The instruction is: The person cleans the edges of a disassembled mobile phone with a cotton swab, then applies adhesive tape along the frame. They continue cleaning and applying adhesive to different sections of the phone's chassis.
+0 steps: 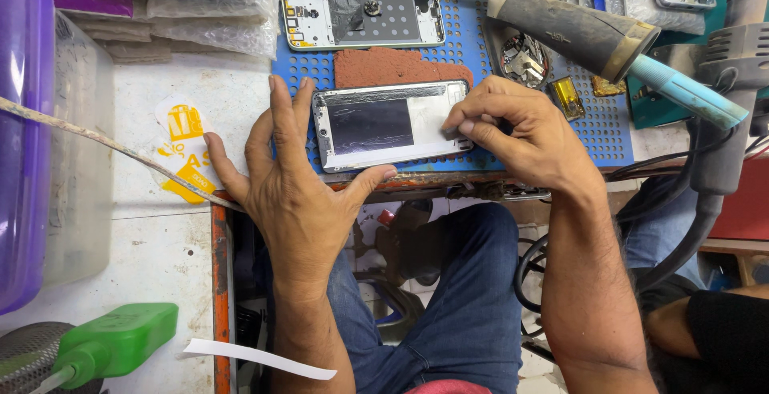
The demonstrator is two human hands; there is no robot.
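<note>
Left hand (292,190): flat and released, fingers spread, pressing the phone frame's left edge.
Phone frame (390,124): lies on the blue perforated mat (613,130), at the desk edge.
Right hand (513,134): fingertips pinch something small, hidden, at the frame's right end.
Risk: frame may slip off the edge if the pull is hard.

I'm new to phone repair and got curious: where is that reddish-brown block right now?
In the head view, the reddish-brown block lies on the blue perforated mat, at the top centre, between the opened phone frame above and the phone under both hands below.

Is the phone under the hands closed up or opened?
Opened: the phone lies flat with its back cover off, bare metal and dark inner sheet exposed.
</note>
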